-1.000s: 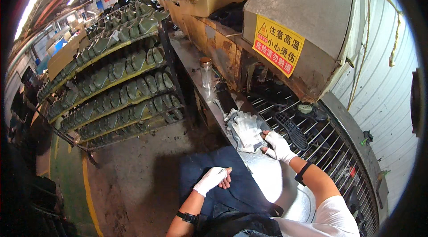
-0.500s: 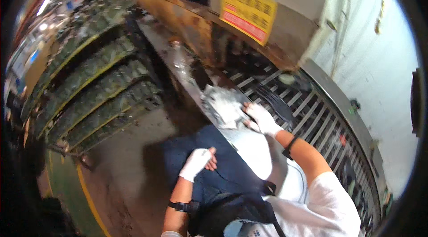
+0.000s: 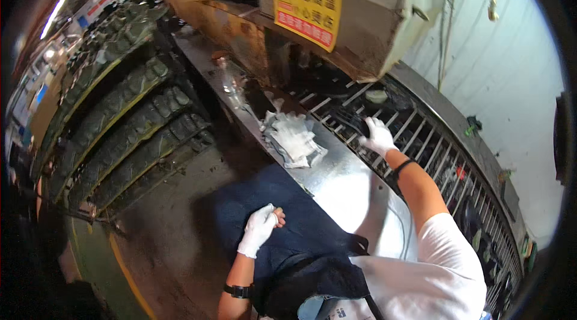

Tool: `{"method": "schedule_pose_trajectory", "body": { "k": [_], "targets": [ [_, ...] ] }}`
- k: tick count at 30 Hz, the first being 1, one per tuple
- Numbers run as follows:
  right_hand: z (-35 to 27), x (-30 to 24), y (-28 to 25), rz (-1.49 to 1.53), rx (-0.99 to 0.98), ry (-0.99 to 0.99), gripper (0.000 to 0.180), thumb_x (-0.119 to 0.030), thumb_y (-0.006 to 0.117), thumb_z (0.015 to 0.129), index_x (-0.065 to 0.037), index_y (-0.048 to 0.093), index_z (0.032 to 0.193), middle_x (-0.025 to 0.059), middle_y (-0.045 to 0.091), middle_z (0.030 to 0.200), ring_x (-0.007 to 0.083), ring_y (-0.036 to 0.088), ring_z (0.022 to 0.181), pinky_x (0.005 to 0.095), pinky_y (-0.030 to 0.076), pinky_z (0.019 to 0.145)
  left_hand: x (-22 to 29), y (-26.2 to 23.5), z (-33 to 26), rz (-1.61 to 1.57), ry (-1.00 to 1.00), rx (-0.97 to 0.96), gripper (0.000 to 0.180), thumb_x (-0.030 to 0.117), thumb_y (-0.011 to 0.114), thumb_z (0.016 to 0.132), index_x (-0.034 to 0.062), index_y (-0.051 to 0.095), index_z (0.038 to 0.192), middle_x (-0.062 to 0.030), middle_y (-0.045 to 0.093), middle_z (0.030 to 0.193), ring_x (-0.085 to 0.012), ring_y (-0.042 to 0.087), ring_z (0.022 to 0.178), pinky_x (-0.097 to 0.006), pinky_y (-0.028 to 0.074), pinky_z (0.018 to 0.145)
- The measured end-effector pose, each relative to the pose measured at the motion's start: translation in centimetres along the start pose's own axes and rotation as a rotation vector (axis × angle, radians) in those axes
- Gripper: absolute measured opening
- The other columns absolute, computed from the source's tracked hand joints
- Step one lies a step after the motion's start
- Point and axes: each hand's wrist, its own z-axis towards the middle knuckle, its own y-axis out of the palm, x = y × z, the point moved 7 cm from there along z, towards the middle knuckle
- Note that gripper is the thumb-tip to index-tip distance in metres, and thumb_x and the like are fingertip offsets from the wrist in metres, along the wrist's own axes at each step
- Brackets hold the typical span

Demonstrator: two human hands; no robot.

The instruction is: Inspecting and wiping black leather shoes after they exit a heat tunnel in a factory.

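Nearest: left hand (image 3: pixel 259 224), white-gloved with bare fingertips, low over the dark apron (image 3: pixel 246 190). Fingers curled in; nothing shows in them, but the palm is hidden, so I can't swear it is empty.

Past it, the metal bench (image 3: pixel 342 187), bright with glare. On it, left of the right arm, a heap of pale cloths (image 3: pixel 293 141).

Right hand (image 3: pixel 377 136), gloved too, out over the grate (image 3: pixel 429 159). About half open, thumb apart from the fingers, a dark gap between. No firm hold visible.

Key relation: black sole (image 3: pixel 347 118) on the grate, just left of the right fingertips, its long axis seeming to slant from upper left down toward that hand. Touching or barely apart, can't tell; dark on dark. Right hand far nearer; left well away, across the bench. I see nothing between fingers and sole.

Beyond: a pale-lined shoe (image 3: pixel 377 96), the hood (image 3: pixel 372 7) overhanging the grate's far part. Bottle (image 3: pixel 229 82) farther up the bench. Off left, racked shoes (image 3: pixel 171 102).
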Motion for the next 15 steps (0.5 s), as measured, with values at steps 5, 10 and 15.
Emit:
{"method": "schedule_pose_trajectory", "body": {
  "k": [5, 10, 15],
  "targets": [
    [-1.7, 0.4, -1.0, 0.098, -0.186, 0.202, 0.094, -0.046, 0.088, 0.069, 0.0, 0.056, 0.144, 0.0302, 0.06, 0.133, 0.0446, 0.06, 0.126, 0.0503, 0.05, 0.108, -1.1, 1.1, -0.4, -0.117, 0.081, -0.048, 0.037, 0.03, 0.052, 0.114, -0.0041, 0.068, 0.113, -0.0091, 0.074, 0.095, -0.0148, 0.071, 0.085, -0.029, 0.056, 0.078],
    [-5.0, -1.6, -2.4, 0.378, -0.295, 0.255, 0.097, -0.051, 0.087, 0.065, 0.003, 0.058, 0.141, 0.0274, 0.059, 0.131, 0.0446, 0.06, 0.123, 0.0462, 0.05, 0.107, -1.3, 2.0, -0.7, -0.351, 0.035, -0.04, 0.045, 0.04, 0.053, 0.114, -0.0031, 0.066, 0.118, -0.0122, 0.075, 0.1, -0.0203, 0.074, 0.091, -0.032, 0.06, 0.082],
    [-9.2, -19.6, -11.7, 0.338, -0.286, -0.591, 0.098, -0.051, 0.085, 0.074, -0.006, 0.053, 0.155, 0.0233, 0.053, 0.151, 0.0412, 0.051, 0.14, 0.0492, 0.042, 0.117, 0.1, 5.2, -1.7, -0.733, -0.076, -0.219, 0.06, 0.05, 0.055, 0.111, -0.0026, 0.059, 0.139, -0.0129, 0.072, 0.122, -0.0196, 0.07, 0.111, -0.035, 0.056, 0.098]
  ]
}}
